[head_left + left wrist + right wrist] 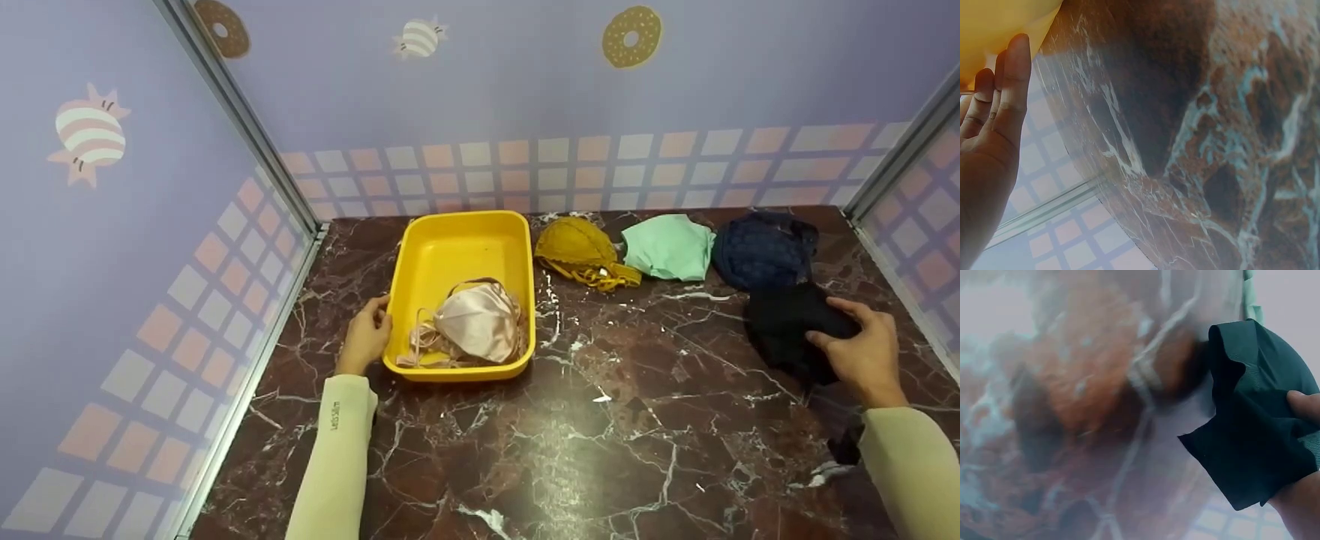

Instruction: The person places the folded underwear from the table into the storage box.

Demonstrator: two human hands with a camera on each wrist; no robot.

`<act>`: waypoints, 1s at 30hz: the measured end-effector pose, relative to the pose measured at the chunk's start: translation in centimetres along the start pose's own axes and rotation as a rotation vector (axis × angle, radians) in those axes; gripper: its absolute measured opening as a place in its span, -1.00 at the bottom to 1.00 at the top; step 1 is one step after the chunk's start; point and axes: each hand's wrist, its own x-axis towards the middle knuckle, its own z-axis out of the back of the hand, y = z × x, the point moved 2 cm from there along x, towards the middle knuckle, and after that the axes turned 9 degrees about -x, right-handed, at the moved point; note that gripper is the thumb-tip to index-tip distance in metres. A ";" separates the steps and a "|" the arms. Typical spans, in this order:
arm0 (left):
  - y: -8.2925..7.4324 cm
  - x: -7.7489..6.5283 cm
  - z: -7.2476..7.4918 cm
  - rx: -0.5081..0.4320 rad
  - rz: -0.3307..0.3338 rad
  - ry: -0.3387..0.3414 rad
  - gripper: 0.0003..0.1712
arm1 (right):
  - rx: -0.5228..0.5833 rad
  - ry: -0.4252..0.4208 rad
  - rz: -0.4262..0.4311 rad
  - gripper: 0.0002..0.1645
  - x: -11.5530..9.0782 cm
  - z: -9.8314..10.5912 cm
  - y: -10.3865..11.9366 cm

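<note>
My left hand (365, 335) rests against the left wall of a yellow tray (463, 373). In the left wrist view its fingers (1015, 76) lie fairly straight along the tray's outer side. Inside the tray, at the near end, sits a pale pink satin bra (478, 321) with thin straps. Far to the right, my right hand (866, 349) grips a black bra (784, 330) between thumb and fingers. Its smooth folded fabric (1252, 439) hangs from the hand in the right wrist view; some fingers are hidden behind it.
Along the back lie a mustard lace bra (576, 244), a mint green garment (670, 247) and a navy bra (765, 251), the last one just behind the black bra. Patterned panels (480, 97) enclose the dark marble tabletop (570, 442) at the back and sides.
</note>
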 end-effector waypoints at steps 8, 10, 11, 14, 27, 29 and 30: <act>0.1 -0.1 0.0 0.002 0.010 -0.006 -0.57 | 0.031 -0.081 0.074 -0.30 -0.4 1.2 4.3; 0.1 -0.2 -0.1 0.001 0.010 -0.005 -0.57 | 0.033 -0.099 0.084 -0.31 -0.7 1.5 5.4; 0.1 -0.2 -0.1 -0.003 0.011 -0.007 -0.57 | 0.040 -0.111 0.094 -0.31 -0.8 1.6 6.0; 0.0 -0.2 -0.2 -0.010 0.017 -0.008 -0.57 | 0.064 -0.153 0.138 -0.33 -1.2 1.8 7.7; 0.0 -0.7 -0.5 -0.017 -0.005 -0.047 -0.58 | 0.175 -0.165 0.359 -0.30 -1.9 -0.7 13.3; -0.1 -0.7 -0.5 -0.017 -0.010 -0.046 -0.58 | 0.190 -0.166 0.381 -0.28 -1.9 -1.3 14.1; -0.1 -0.8 -0.5 -0.017 -0.017 -0.048 -0.58 | 0.195 -0.162 0.394 -0.28 -2.0 -1.7 14.5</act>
